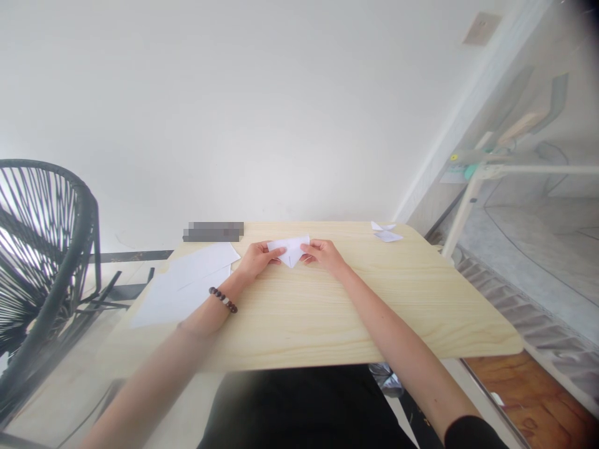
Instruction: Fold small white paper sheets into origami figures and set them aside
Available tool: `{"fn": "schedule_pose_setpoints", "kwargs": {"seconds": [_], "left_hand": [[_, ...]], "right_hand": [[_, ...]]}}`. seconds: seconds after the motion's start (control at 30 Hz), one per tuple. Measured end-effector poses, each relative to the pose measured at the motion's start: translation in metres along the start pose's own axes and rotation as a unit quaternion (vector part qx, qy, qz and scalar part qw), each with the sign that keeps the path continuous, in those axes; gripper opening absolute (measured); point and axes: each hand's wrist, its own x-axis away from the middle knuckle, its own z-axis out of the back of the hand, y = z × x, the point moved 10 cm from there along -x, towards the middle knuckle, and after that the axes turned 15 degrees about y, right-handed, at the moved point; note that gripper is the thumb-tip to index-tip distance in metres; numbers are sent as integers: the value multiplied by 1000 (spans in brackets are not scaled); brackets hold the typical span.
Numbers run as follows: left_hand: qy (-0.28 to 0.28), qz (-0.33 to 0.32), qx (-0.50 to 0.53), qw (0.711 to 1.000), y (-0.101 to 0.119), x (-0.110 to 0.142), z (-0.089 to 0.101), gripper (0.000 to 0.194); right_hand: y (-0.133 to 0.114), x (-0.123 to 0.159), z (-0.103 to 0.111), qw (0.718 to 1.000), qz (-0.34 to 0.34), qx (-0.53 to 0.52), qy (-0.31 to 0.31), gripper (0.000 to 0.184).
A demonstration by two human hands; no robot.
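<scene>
Between both hands, over the middle of the pale wooden table (299, 324), is a folded piece of white paper (291, 248) with a straight top edge and a point facing down toward me. My left hand (257, 259) pinches its left side, thumb on the front and fingers behind. On the right side, my right hand (324, 254) grips it the same way. A short crease or slit shows near the lower point. A dark beaded bracelet (223, 300) circles my left wrist.
White paper sheets (187, 280) lie on the table's left part. A blurred dark object (213, 232) sits at the back left. A small folded paper (386, 232) rests at the back right. A black corded chair (47, 249) stands left; a white wall (281, 112) rises behind.
</scene>
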Motion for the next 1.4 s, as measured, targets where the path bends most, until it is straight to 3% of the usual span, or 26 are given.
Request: {"fn": "schedule_pose_setpoints", "kwargs": {"seconds": [0.67, 1.0, 1.4], "left_hand": [[14, -7, -26, 1000, -2, -2, 3, 38], [18, 35, 0, 999, -8, -2, 3, 42], [34, 26, -11, 999, -8, -4, 7, 41]], "right_hand": [[-6, 2, 4, 997, 45, 63, 17, 34], [-3, -3, 10, 998, 22, 9, 51, 36], [-5, -1, 9, 999, 29, -2, 46, 33]]}}
